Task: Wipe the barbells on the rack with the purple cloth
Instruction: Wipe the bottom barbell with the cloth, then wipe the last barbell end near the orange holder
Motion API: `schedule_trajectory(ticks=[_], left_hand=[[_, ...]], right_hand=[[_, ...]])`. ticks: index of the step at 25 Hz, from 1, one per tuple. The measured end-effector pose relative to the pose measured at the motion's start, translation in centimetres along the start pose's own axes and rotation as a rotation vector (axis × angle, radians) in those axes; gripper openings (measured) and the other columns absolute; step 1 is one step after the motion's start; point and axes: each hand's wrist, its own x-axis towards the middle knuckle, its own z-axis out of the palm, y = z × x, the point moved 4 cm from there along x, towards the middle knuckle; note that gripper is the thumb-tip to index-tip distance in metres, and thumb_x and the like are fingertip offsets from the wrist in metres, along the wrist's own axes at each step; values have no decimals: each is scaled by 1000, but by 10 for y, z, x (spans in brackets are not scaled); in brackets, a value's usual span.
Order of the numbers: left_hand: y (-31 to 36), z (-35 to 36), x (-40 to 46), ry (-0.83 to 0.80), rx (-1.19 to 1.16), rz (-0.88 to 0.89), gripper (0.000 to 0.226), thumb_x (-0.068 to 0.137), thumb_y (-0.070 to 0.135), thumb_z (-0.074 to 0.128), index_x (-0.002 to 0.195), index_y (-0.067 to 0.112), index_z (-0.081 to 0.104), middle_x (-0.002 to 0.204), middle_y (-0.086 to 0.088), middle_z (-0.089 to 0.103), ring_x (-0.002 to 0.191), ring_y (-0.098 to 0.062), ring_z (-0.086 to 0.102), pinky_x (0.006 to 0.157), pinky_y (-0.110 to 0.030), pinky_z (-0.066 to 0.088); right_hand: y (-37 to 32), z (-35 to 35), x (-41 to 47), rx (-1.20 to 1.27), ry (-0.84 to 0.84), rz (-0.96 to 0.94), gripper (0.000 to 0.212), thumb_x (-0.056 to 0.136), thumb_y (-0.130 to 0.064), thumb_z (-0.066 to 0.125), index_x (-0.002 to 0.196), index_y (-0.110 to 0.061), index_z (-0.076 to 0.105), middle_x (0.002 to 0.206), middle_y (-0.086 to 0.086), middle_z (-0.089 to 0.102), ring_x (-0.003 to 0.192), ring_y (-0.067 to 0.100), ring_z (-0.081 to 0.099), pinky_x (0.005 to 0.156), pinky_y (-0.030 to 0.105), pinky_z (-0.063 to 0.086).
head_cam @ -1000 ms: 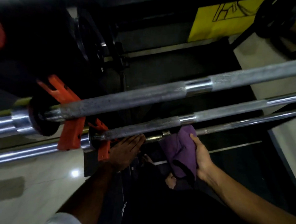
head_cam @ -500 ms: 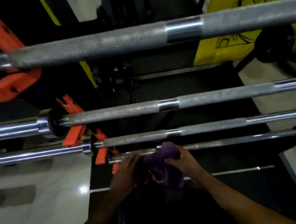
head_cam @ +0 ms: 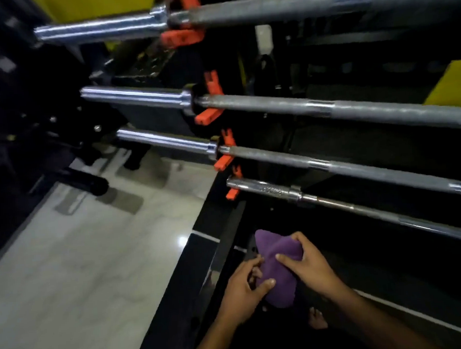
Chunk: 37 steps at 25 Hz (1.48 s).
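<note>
While bunched below the lowest grey steel barbell, well apart from it: purple cloth, pinched by left hand thumb and fingers, gripped from above by right hand. Orange plastic rack hooks beside upper bars.

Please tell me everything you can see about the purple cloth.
The purple cloth is a soft, plain fabric that looks like microfibre, bunched into a thick wad with one rounded corner sticking up. It is held low in front of the person, below the lowest barbell and apart from it. The left hand pinches its lower edge; the right hand holds its right side.
</note>
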Motion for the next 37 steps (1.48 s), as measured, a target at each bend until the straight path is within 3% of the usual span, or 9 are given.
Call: schedule_trajectory(ticks=[4, 7, 10, 16, 20, 22, 25, 32, 37], left_hand=[[-36, -34, -65, 3, 45, -14, 74, 79, 50, 79, 143, 36, 46, 137, 17, 45, 125, 7, 48, 106, -15, 39], [-62, -52, -120, 16, 36, -2, 57, 83, 50, 76, 133, 32, 54, 131, 17, 55, 122, -1, 54, 104, -28, 46], [-107, -72, -190, 141, -94, -78, 37, 85, 48, 74, 111, 27, 58, 108, 9, 66, 101, -11, 64, 90, -44, 52], [-234, -129, -367, 379, -95, -139, 39, 91, 45, 65, 128, 34, 58, 120, 16, 63, 110, -1, 60, 99, -35, 49], [-289, -172, -462, 597, -14, -247, 56, 91, 51, 63, 143, 40, 45, 130, 19, 46, 119, 1, 49, 107, -27, 42], [-322, -194, -501, 729, -10, -352, 69, 89, 51, 66, 150, 38, 37, 139, 19, 36, 126, 3, 40, 111, -20, 35], [-371, -213, -543, 828, -23, -514, 65, 90, 46, 68, 148, 35, 41, 145, 13, 36, 130, -7, 43, 109, -24, 39], [-429, -234, -563, 732, -66, -644, 58, 92, 42, 67, 145, 34, 45, 147, 10, 40, 130, -12, 47, 104, -26, 42], [-460, -277, -500, 540, -52, -599, 60, 89, 44, 68, 143, 36, 45, 145, 7, 49, 135, -11, 45, 110, -31, 41]], right_hand=[[-10, 53, -26, -234, -198, -107, 42, 69, -56, 80, 94, -27, 63, 96, -8, 66, 91, 11, 64, 87, 35, 53], [-23, 112, -56, -333, -369, -166, 53, 71, -59, 81, 104, -20, 66, 98, -7, 62, 93, 11, 61, 91, 33, 50], [-26, 185, -87, -494, -538, -295, 55, 72, -78, 67, 103, -33, 62, 104, -12, 59, 100, 2, 58, 89, 27, 48], [-33, 374, -172, -1101, -886, -642, 37, 84, -67, 61, 92, -33, 50, 98, -17, 48, 95, 3, 48, 82, 31, 45], [-52, 465, -224, -1142, -865, -714, 37, 84, -65, 65, 95, -32, 53, 90, -11, 55, 86, 4, 50, 65, 23, 36], [-66, 497, -234, -1069, -819, -676, 35, 83, -59, 71, 91, -29, 54, 83, -6, 63, 76, 5, 59, 60, 27, 45], [-82, 527, -228, -1035, -753, -612, 33, 81, -52, 77, 86, -29, 54, 71, -1, 65, 62, 9, 62, 56, 33, 51], [-88, 565, -196, -1057, -624, -549, 29, 83, -47, 77, 86, -29, 54, 73, -6, 64, 66, 7, 61, 60, 35, 54], [-90, 576, -154, -1003, -550, -471, 27, 83, -44, 77, 89, -29, 55, 75, -7, 64, 69, 7, 61, 58, 29, 48]])
